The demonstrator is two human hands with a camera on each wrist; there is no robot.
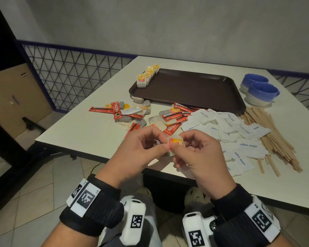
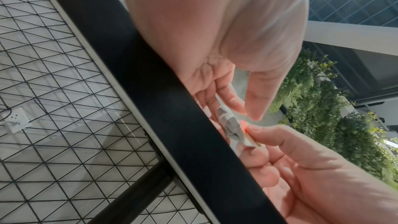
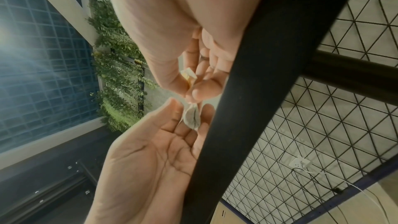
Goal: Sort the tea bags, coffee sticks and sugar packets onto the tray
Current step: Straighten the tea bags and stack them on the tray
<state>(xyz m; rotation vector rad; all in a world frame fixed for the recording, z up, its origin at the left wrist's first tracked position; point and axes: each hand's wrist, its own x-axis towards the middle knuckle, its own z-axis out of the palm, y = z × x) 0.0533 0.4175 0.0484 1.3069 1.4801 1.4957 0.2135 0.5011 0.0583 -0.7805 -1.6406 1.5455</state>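
Tray point(image 1: 194, 90) — tea bags point(image 1: 147, 75) only

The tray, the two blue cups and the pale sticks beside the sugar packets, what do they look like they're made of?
Tray: probably moulded plastic, dark brown with a matte look and a raised, rounded rim.
Blue cups: likely glazed ceramic, glossy blue above an off-white base.
Sticks: apparently bare wood, pale tan, flat and thin, with no shine.
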